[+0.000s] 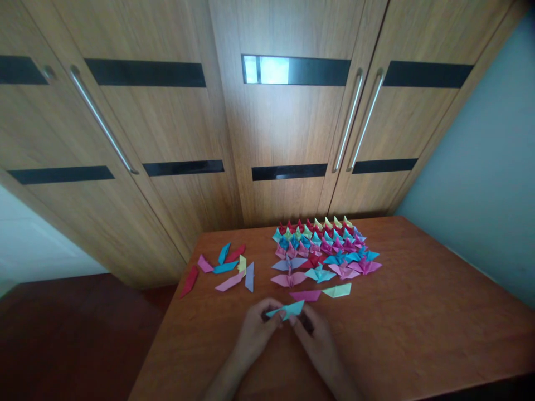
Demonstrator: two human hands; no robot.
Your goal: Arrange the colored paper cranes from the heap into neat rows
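A light turquoise folded paper piece (pixel 296 308) is held between both hands above the table's near part. My left hand (pixel 259 324) pinches its left end, thumb in front and fingers behind. My right hand (pixel 312 332) grips the right half in the same way, its thumb near the middle. Just beyond the hands lie a magenta folded strip (pixel 306 296) and a pale yellow-green folded strip (pixel 337 291). Behind these, folded paper cranes with spread wings, such as a pink one (pixel 289 279) and a turquoise one (pixel 320 273), sit in loose rows.
Several folded strips, among them a red one (pixel 189 282) and a lavender one (pixel 249 277), are scattered at the left of the wooden table (pixel 401 323). Tightly packed cranes (pixel 317 236) fill the back. A wooden wardrobe (pixel 284 122) stands behind; a pale wall (pixel 480 184) is at right.
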